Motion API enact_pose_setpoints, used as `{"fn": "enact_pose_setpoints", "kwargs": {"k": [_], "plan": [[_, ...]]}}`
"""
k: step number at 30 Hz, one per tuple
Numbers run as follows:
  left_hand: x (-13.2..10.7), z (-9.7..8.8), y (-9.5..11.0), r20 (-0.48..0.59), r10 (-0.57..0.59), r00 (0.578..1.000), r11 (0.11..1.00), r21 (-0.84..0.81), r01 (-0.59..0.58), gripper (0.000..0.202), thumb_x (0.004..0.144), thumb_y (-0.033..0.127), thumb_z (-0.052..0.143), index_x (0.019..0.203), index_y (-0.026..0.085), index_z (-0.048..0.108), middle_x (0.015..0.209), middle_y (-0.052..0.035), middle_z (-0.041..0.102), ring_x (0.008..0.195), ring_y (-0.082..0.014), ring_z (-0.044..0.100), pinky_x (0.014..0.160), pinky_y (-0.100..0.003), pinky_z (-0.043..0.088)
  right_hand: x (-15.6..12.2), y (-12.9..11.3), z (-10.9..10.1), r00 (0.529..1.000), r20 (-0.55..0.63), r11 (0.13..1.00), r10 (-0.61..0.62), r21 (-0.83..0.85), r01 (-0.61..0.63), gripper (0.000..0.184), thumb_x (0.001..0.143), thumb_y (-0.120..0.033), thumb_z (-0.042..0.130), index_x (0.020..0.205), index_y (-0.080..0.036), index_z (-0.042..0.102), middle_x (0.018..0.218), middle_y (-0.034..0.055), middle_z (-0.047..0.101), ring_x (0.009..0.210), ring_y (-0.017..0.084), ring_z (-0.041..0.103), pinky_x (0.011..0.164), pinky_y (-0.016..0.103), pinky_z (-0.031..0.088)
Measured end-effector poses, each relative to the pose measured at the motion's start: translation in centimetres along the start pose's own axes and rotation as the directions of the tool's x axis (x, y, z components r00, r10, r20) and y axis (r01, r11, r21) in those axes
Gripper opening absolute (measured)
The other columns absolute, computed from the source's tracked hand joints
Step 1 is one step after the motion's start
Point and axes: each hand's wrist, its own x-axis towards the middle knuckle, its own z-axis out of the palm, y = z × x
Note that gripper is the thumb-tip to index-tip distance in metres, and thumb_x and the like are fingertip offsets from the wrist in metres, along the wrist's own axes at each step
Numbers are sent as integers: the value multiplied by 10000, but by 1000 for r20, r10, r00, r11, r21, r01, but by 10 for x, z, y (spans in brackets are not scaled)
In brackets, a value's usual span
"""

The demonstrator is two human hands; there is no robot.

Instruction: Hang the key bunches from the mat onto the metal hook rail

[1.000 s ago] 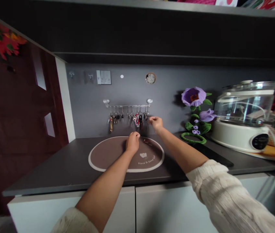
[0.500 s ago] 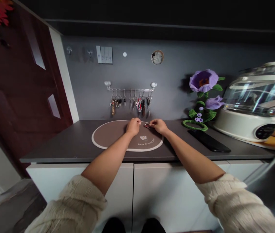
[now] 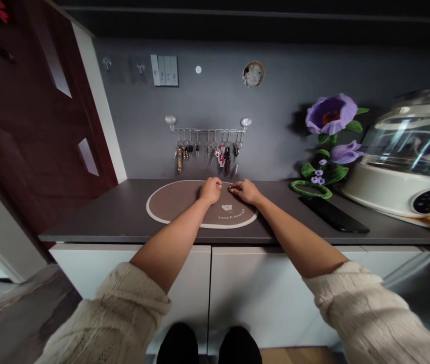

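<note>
My left hand (image 3: 211, 190) is closed, resting at the back of the brown oval mat (image 3: 173, 202); whatever its curled fingers may hold is hidden. Just to its right, my right hand (image 3: 247, 191) pinches a small dark, shiny object (image 3: 231, 188) over the mat's back right part. That object is too small to name, and a short gap separates the two hands. On the wall straight behind them hangs a clear hook rail (image 3: 207, 131) with several bunches of keys (image 3: 220, 154).
On the right of the dark countertop (image 3: 97, 217) are a purple plush flower (image 3: 331, 115) with a green ring base, a black phone (image 3: 334, 215) and a white appliance with a clear cover (image 3: 393, 187). A dark red door (image 3: 29, 116) stands at left; an overhead cabinet (image 3: 260, 25) spans the top.
The view has tipped down and shifted a little left. My right hand has drawn its fingers over the small object, so less of it shows. My left hand stays closed beside it.
</note>
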Motion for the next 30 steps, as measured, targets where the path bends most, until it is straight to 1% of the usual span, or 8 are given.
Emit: {"fn": "enact_pose_setpoints", "kwargs": {"k": [5,9,12,18,22,25,27,30], "plan": [[1,-1,-1,-25,-49,998,999,15,49,180,749,137,448,833,166,604,915,-59,591,846,-133,529,779,-239,394,5,-3,6,1000,-20,1000,6,-17,-7,259,725,-386,533,845,-213,685,808,59,650,734,152,551,634,219,360],[1,-1,-2,-23,-80,997,997,3,80,189,746,126,445,836,165,606,902,-62,599,824,-132,537,760,-238,401,7,-7,7,994,-47,995,94,-7,-95,271,694,-421,556,814,-218,690,803,65,658,702,157,562,594,229,358],[2,0,-3,-22,-93,995,996,-11,93,193,745,121,440,832,160,608,898,-64,601,809,-130,540,752,-238,405,8,-8,8,989,-49,990,141,21,-140,229,674,-393,581,786,-226,693,800,58,664,691,159,567,584,234,360],[4,1,-5,-30,-112,993,993,-37,111,190,744,120,443,824,172,607,886,-51,600,791,-119,538,749,-230,404,10,-3,10,983,-67,981,171,100,-164,162,668,-307,588,758,-222,693,745,33,669,653,140,564,577,221,366],[3,1,-5,-28,-104,994,993,-57,102,181,744,129,449,830,173,602,885,-46,593,792,-115,535,746,-226,402,9,-3,8,977,-87,965,194,198,-174,155,674,-283,577,741,-201,690,720,26,668,622,124,556,576,212,373],[2,1,-3,-36,-76,996,995,-68,73,179,750,138,449,840,172,600,896,-48,585,808,-116,531,755,-225,399,8,-4,6,979,-99,938,180,316,-140,152,669,-279,575,732,-194,685,703,18,665,614,116,552,584,210,383],[1,0,-1,-39,-54,998,996,-72,51,183,752,138,448,846,170,601,905,-49,580,821,-115,527,769,-226,395,8,-4,6,978,-110,903,178,414,-118,151,659,-279,580,727,-189,681,699,15,664,624,116,554,591,210,392],[0,-3,2,-39,-26,999,996,-87,23,180,751,138,455,854,167,600,911,-47,578,828,-112,524,789,-232,391,8,-4,6,971,-127,826,201,554,-99,161,631,-285,594,717,-176,674,687,14,658,622,114,554,602,216,406]]}}
